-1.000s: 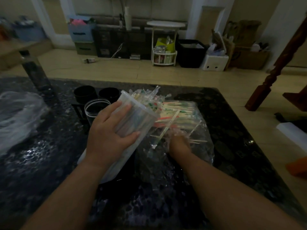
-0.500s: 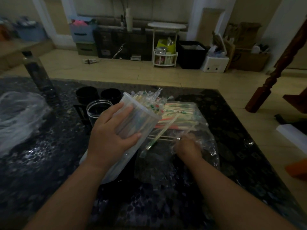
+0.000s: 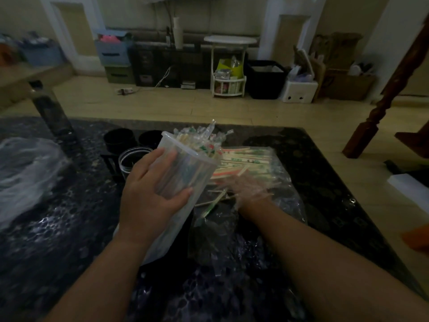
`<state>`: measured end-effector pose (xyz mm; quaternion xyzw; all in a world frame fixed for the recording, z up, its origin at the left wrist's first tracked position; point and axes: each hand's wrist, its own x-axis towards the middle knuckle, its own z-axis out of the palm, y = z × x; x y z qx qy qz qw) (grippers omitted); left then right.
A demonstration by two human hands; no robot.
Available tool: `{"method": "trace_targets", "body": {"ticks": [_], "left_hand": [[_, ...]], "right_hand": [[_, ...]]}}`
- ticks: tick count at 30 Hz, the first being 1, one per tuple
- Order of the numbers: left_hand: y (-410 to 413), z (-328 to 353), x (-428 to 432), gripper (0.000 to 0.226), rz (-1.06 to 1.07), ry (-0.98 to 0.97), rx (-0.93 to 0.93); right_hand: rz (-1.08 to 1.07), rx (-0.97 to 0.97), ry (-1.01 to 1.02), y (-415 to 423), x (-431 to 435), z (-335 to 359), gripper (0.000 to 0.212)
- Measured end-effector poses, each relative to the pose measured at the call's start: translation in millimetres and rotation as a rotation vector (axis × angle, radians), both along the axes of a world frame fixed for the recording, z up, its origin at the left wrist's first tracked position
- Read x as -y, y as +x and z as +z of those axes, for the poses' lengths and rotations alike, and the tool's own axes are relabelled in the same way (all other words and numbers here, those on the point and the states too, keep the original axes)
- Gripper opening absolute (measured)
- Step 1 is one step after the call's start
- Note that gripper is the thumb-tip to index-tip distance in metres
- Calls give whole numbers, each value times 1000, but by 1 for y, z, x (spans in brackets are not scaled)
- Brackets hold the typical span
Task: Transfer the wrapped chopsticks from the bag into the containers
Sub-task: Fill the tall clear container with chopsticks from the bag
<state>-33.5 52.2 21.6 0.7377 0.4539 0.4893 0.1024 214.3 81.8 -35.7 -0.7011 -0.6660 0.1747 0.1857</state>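
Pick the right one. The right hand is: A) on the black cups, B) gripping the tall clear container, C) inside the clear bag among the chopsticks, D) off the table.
C: the right hand shows through the clear plastic of the bag, among the chopsticks; the left hand grips the container.

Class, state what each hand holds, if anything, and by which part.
Left hand grips the clear container round its side wall. Right hand, inside the bag, is blurred: cannot tell.
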Motion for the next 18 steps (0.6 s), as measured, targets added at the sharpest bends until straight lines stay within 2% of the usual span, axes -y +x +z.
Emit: {"method": "trace_targets", "body": {"ticks": [2, 3, 4, 5, 7, 9, 10, 11, 13, 15, 16, 17, 18], "left_hand": [[1, -1, -1, 75, 4, 5, 11], [1, -2, -2, 75, 6, 10, 15], [1, -2, -2, 75, 9, 13, 14], [1, -2, -3, 75, 13, 14, 11], [1, -3, -4, 73, 20, 13, -11], [2, -3, -4, 71, 11, 23, -48], [3, -4, -3, 70, 0, 33, -65], [4, -4, -3, 69, -10, 46, -78], [5, -5, -3, 68, -21, 59, -86], [5, -6, -3, 68, -22, 64, -78], [5, -6, -3, 67, -17, 69, -71], [5, -6, -4, 67, -10, 76, -67], [5, -6, -4, 67, 1, 86, -68]], "right_hand": [[82, 172, 23, 4, -7, -9, 43], [102, 411, -18, 3, -7, -10, 55], [41, 590, -57, 3, -8, -11, 63], [7, 647, -46, 2, -8, -11, 66], [-41, 615, -7, 4, -7, -12, 64], [-90, 456, 41, 6, -7, -16, 53], [-136, 401, 100, 7, -8, -19, 45], [-177, 425, 195, 8, -11, -24, 42], [-157, 522, 130, 6, -13, -24, 52], [-90, 456, 39, 2, -16, -23, 68], [-61, 436, 70, 2, -18, -22, 73], [-53, 461, 96, 2, -20, -21, 74], [-23, 481, 39, 3, -23, -21, 76]]}}
